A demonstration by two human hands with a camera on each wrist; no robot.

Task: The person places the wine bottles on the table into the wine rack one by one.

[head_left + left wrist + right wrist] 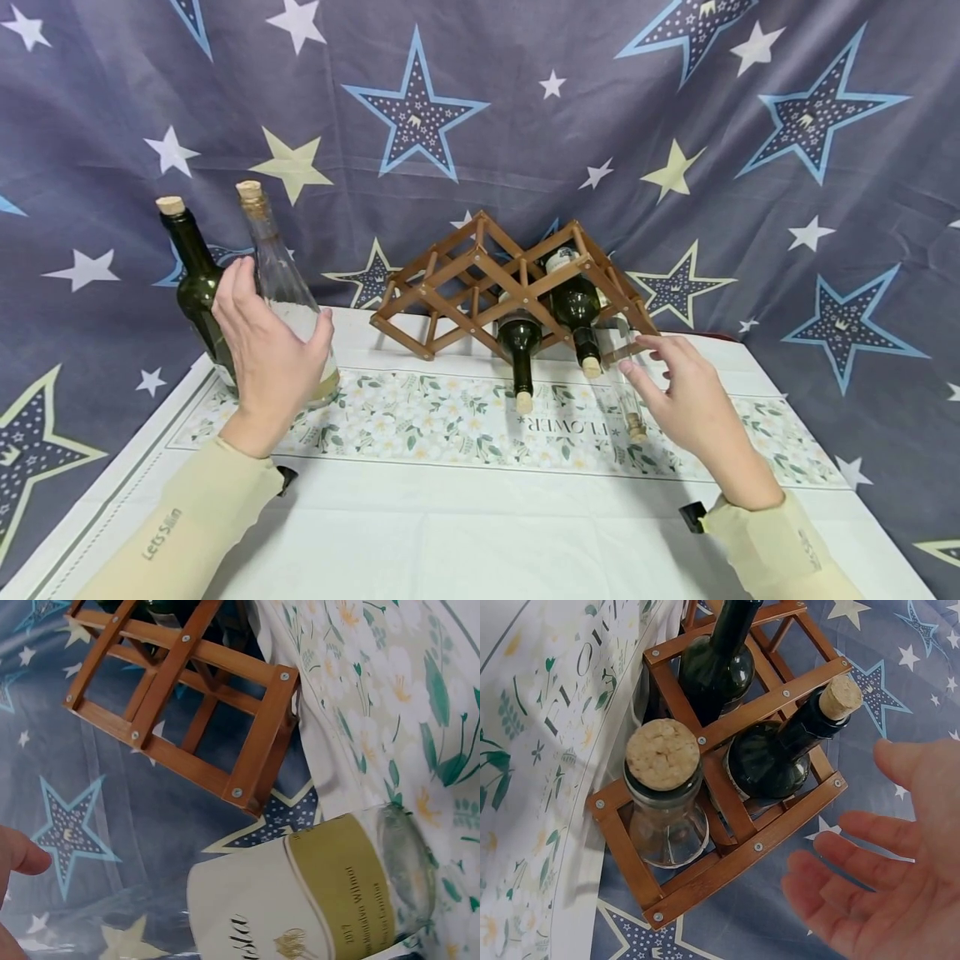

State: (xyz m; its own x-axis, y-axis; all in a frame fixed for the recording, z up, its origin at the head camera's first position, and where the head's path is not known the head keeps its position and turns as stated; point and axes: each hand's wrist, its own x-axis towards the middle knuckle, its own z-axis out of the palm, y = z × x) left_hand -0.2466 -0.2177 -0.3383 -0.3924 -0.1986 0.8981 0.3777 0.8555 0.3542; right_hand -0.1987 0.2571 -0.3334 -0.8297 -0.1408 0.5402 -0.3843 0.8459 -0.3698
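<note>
At the left, my left hand is raised in front of a corked clear glass bottle, fingers extended and thumb spread. That bottle stands upright; its cream and gold label shows in the left wrist view. A corked dark green wine bottle stands beside it, partly hidden by my fingers. My right hand hovers by the right end of a wooden wine rack, fingers loosely bent with nothing in them. Nearest it, a corked clear bottle lies in a lower slot, neck outward.
Two dark green bottles, one lower and one upper, also lie in the rack with corks facing forward. A floral runner crosses the white-covered table. Behind hangs a star-patterned cloth.
</note>
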